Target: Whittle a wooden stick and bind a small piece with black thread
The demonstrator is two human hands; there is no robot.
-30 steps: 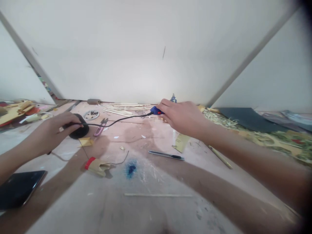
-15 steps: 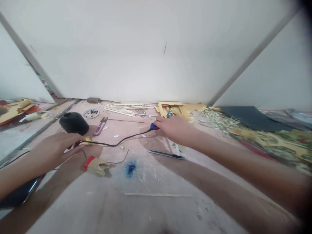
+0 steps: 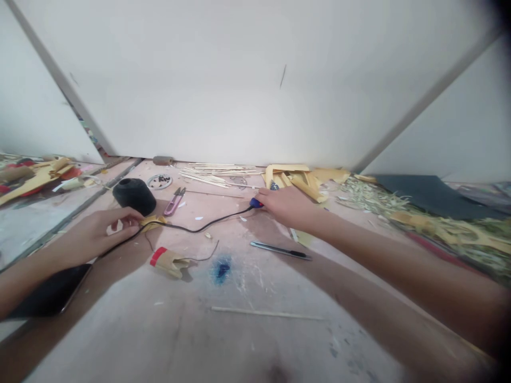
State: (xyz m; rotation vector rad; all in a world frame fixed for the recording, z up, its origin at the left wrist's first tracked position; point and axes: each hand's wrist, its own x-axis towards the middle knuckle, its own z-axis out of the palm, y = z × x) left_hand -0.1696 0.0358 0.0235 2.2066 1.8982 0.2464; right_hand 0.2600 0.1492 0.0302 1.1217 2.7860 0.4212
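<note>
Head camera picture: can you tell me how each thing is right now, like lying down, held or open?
Right hand: closed around the blue-handled tool.
Blue-handled tool: held low at the table, cord attached.
Black cord: slack, lying across the table.
Left hand: fingers on the cord.
Black spool: standing upright, untouched.
Pink snips: lying flat; blades too small to judge.
Pen: lying flat.
Phone: lying flat, screen dark.
</note>
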